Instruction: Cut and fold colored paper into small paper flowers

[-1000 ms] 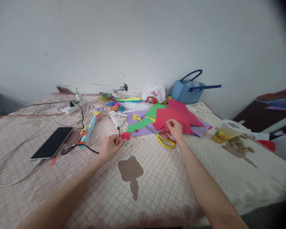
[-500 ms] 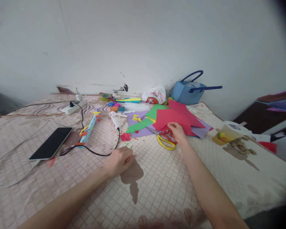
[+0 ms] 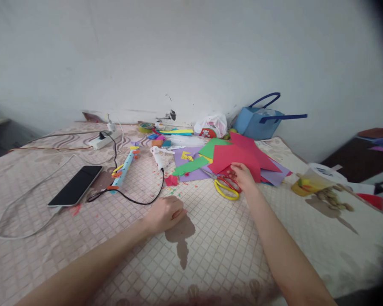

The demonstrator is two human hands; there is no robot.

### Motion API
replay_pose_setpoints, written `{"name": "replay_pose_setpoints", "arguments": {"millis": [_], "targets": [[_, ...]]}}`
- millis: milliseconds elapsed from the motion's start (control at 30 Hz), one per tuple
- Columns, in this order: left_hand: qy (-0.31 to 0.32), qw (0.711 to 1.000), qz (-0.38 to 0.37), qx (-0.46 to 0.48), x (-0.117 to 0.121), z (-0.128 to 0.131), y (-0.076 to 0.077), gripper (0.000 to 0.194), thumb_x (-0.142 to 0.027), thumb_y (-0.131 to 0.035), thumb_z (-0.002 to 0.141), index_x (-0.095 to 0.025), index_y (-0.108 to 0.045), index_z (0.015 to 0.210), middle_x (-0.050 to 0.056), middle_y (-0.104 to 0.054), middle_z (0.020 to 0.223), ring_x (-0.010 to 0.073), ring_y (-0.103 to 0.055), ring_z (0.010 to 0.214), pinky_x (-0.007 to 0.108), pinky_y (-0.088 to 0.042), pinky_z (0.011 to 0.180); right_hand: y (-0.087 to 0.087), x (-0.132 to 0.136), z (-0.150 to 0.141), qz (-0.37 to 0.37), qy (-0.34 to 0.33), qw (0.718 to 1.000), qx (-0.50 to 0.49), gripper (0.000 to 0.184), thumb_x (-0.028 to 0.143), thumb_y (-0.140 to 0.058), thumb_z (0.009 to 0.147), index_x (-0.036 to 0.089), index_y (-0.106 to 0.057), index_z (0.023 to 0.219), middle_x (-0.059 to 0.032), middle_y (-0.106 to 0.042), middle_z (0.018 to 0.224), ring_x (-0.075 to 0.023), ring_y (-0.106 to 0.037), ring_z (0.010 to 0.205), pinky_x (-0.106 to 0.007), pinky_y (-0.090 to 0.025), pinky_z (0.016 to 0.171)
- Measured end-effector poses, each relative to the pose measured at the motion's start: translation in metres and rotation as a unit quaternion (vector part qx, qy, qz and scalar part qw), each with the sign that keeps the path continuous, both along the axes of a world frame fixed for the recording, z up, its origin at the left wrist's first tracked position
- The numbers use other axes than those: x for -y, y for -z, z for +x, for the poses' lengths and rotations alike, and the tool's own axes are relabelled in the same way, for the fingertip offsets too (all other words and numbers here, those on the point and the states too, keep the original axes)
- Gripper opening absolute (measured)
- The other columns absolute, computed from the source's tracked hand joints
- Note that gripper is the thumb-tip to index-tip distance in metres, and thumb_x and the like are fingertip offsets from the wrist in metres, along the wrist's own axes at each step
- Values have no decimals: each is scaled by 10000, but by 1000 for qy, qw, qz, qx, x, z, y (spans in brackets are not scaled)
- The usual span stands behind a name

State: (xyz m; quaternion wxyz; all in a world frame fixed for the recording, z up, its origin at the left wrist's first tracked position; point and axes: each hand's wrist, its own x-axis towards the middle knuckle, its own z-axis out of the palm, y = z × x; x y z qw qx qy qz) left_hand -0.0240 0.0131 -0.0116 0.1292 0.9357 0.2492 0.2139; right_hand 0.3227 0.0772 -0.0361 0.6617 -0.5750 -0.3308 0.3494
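Note:
My left hand (image 3: 166, 213) rests on the tablecloth, its fingers curled in; a small reddish spot shows at the curled fingers, too unclear to name. My right hand (image 3: 244, 178) is over the near edge of a sheet of red paper (image 3: 234, 155), its fingers bent together at the tips. What they hold, if anything, is hidden. Scissors (image 3: 226, 191) with yellow and red handles lie beside it, the red loop right by my fingers and the blades pointing up-left. Under the red sheet are green paper (image 3: 191, 165) and purple paper (image 3: 191, 175). A small red scrap (image 3: 171, 180) lies left of them.
A white glue gun (image 3: 157, 158) trails a black cord past my left hand. Farther left are a light-blue strip with coloured pieces (image 3: 124, 172), a phone (image 3: 76, 186) and a power strip (image 3: 106, 140). Right stands a yellowish cup (image 3: 301, 186); behind, a blue bag (image 3: 257, 123).
The whole view has shifted slightly, moving things rightward. My right hand's fingers have changed pose a little by the red paper and scissors. My left hand stays closed on the cloth.

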Motion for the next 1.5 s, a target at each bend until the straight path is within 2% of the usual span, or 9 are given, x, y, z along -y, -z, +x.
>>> {"name": "replay_pose_setpoints", "arguments": {"millis": [267, 500, 700, 833, 967, 1133, 1233, 1367, 1500], "targets": [[15, 1000, 5, -2, 0, 0, 4, 307, -230, -404, 886, -183, -361, 585, -3, -461, 583, 120, -435, 598, 244, -320, 572, 3, -5, 1, 16, -43, 998, -43, 193, 217, -702, 603, 199, -616, 774, -26, -650, 672, -169, -631, 593, -287, -525, 515], [22, 1000, 16, -4, 0, 1, 5, 297, -219, -407, 878, -181, -389, 584, -5, -469, 579, 121, -436, 598, 247, -319, 564, -2, -1, 7, 51, 18, 998, -17, 282, 292, -707, 598, 201, -604, 844, -7, -639, 701, -162, -636, 591, -263, -512, 478], [31, 999, 17, -15, -1, 1, 4, 289, -217, -411, 877, -181, -382, 591, -6, -473, 588, 126, -446, 602, 255, -319, 563, -3, -1, 7, 85, 133, 984, 88, 383, 371, -627, 660, 224, -517, 997, 0, -596, 889, -119, -618, 621, -244, -501, 508], [35, 999, 21, -17, -1, 2, 5, 293, -217, -411, 879, -179, -376, 590, -8, -476, 586, 121, -443, 594, 251, -308, 555, -6, -2, -8, 95, 134, 960, 225, 289, 390, -553, 744, 195, -560, 957, -59, -614, 953, -146, -605, 686, -275, -501, 572], [32, 999, 21, -17, -1, 2, 6, 289, -217, -414, 877, -178, -386, 592, -5, -488, 590, 121, -448, 601, 250, -315, 565, -12, -16, -30, 75, 30, 921, 381, 180, 336, -550, 774, 178, -626, 816, -66, -673, 817, -184, -608, 742, -317, -486, 704], [48, 999, 7, -15, -1, 1, 5, 275, -212, -417, 874, -176, -407, 601, 3, -513, 610, 126, -471, 629, 249, -335, 589, -22, -49, -40, 26, -102, 845, 525, 115, 229, -544, 780, 174, -639, 815, -56, -689, 799, -183, -616, 732, -304, -473, 704], [48, 999, 2, -12, -1, 0, 4, 266, -200, -429, 864, -174, -405, 601, 3, -521, 617, 126, -476, 637, 247, -337, 598, -23, -60, -38, -4, -131, 791, 597, 143, 162, -539, 773, 158, -644, 870, -93, -683, 894, -220, -596, 875, -340, -447, 802], [41, 999, 2, -12, -1, 0, 4, 264, -201, -431, 863, -177, -400, 601, 0, -516, 617, 126, -466, 632, 249, -334, 594, -20, -62, -36, -45, -162, 722, 672, 323, 42, -525, 724, 136, -620, 1018, -131, -641, 1066, -253, -522, 1059, -357, -393, 905], [42, 999, 1, -12, -2, 0, 6, 261, -191, -420, 863, -181, -400, 603, 1, -516, 618, 131, -471, 641, 257, -341, 599, -22, -68, -34, -82, -181, 676, 710, 343, 42, -534, 755, 128, -599, 1081, -152, -620, 1104, -265, -511, 1087, -362, -394, 919]]}}
